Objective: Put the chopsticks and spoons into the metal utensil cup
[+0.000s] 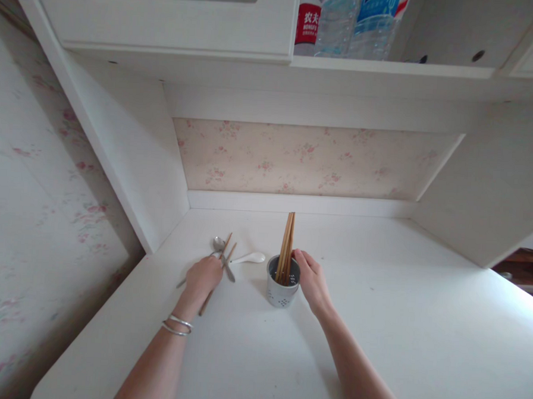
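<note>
My left hand (pixel 205 275), with two silver bangles at the wrist, is closed over a small pile of cutlery. Its fingertips are hidden, so what it grips there cannot be made out. Around it lie wooden chopsticks (pixel 205 303), a metal spoon (pixel 218 243) and a metal utensil (pixel 229 271) whose far part is covered. A white spoon (pixel 251 257) rests just right of the pile. At the right rim of an upright white perforated utensil holder (pixel 281 297), my right hand (pixel 312 278) is closed. Several chopsticks (pixel 286 248) stand in the holder, leaning together.
The white tabletop (pixel 403 326) runs back to a flower-patterned panel (pixel 313 160). Overhead hangs a white cabinet (pixel 181 28) with plastic bottles (pixel 336 24) on its open shelf. Side panels (pixel 122 138) bound the space, and a papered wall (pixel 33 211) is at the left.
</note>
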`<state>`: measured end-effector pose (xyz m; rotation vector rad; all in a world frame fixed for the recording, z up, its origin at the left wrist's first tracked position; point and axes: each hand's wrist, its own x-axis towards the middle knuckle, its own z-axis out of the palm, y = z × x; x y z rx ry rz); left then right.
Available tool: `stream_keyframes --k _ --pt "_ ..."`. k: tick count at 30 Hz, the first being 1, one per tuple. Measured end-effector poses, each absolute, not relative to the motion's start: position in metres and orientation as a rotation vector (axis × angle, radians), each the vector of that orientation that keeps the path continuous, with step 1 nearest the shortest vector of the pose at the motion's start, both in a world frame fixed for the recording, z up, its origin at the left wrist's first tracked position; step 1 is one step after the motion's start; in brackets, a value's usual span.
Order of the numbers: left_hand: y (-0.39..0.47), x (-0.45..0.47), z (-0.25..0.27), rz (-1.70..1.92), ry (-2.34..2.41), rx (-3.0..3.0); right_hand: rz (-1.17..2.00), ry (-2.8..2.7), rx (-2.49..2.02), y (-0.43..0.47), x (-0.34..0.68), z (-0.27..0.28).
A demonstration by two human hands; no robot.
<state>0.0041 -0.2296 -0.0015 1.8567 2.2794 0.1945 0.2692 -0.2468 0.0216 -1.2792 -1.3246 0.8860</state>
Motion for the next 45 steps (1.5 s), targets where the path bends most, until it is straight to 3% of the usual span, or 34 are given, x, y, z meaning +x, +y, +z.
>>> stream_keyframes --k 7,22,30,45 --pt "-0.223 0.003 -0.001 0.413 2.113 1.781 0.889 -1.335 -1.296 -0.248 0.269 0.023" --pt "-0.235 0.025 0.019 0.922 1.267 1.199 0.879 -1.350 -1.275 -0.247 0.269 0.023" --pt "-0.244 0.041 0.025 0.991 1.060 1.182 0.885 -1.334 -1.262 -0.246 0.269 0.022" --pt "-0.236 0.074 0.060 1.548 0.783 1.090 0.896 -1.334 -1.275 -0.247 0.267 0.021"
